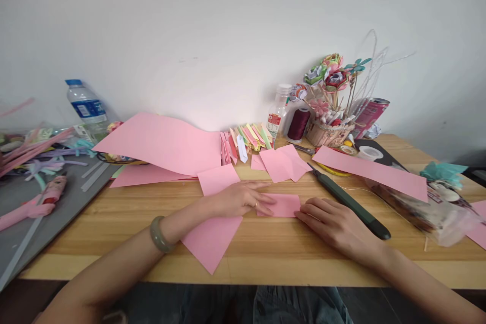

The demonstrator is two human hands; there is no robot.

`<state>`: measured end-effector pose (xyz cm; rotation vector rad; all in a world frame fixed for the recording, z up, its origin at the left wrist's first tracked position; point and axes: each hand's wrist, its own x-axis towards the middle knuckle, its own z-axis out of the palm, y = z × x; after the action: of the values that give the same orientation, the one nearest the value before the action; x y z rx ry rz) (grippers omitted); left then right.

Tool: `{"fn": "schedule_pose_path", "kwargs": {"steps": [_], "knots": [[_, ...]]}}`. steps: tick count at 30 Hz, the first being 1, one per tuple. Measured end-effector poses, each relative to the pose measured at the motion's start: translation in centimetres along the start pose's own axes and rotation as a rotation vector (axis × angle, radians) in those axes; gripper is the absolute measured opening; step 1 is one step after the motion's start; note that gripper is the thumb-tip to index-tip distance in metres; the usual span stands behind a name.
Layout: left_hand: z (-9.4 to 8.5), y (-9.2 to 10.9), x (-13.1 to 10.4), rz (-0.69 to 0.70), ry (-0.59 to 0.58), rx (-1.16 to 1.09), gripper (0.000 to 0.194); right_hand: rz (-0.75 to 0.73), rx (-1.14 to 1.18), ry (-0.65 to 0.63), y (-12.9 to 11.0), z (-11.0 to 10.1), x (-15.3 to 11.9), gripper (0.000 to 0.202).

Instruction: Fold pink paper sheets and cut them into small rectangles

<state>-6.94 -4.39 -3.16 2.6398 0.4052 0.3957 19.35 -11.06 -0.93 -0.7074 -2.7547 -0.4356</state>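
Observation:
A small pink paper rectangle (284, 204) lies flat on the wooden table in front of me. My left hand (243, 198), fingers stretched out, rests on the left part of this paper. At its right edge, my right hand (322, 220) touches the paper with its fingertips; the fingers lie low and lightly bent, and the thumb is hidden. Under my left forearm is a larger pink sheet (214, 240), partly covered. Just beyond the small paper lie several pink paper squares (283, 162). A dark green utility knife (347, 200) lies beside my right hand.
Large pink sheets (170, 144) lie at the back left, beside a bundle of folded paper strips (250, 139). Along the wall stand a water bottle (87, 104), a thread spool (298, 124) and a basket of paper flowers (330, 131). A grey board (72, 202) holds craft pieces.

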Motion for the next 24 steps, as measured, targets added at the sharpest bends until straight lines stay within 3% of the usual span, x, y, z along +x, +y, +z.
{"fn": "schedule_pose_path", "kwargs": {"steps": [8,15,24], "knots": [[0.06,0.03,0.07,0.016,0.018,-0.028,0.032,-0.003,-0.042,0.041,-0.3,0.11,0.0,0.032],[0.1,-0.14,0.11,0.024,0.032,-0.043,0.029,-0.02,-0.023,-0.007,-0.06,0.02,0.06,0.031],[0.14,0.75,-0.31,0.044,0.064,0.193,0.034,-0.016,0.078,-0.064,0.33,-0.48,-0.38,0.03]]}}
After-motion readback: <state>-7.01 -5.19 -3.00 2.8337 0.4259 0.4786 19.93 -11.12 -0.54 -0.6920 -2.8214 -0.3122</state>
